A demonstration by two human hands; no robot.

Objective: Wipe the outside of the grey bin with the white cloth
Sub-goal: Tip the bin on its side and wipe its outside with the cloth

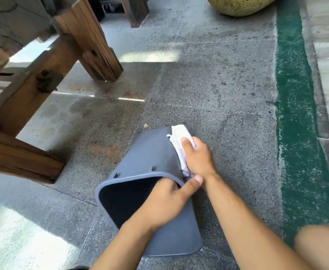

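Observation:
The grey bin (146,154) lies tipped on the stone floor, its open mouth turned toward me and its base pointing away. My left hand (165,199) grips the bin's rim at the upper right corner, fingers curled inside the opening and thumb stretched along the outside. My right hand (196,158) holds the folded white cloth (179,139) and presses it against the bin's right outer wall, near the far end. Part of the cloth is hidden under my palm.
Heavy wooden table legs and beams (89,45) stand at the left and back left. A large speckled yellow pot (241,4) sits at the top right. A green painted strip (296,114) runs along the right, beside a stone kerb. My knee (319,248) shows at bottom right.

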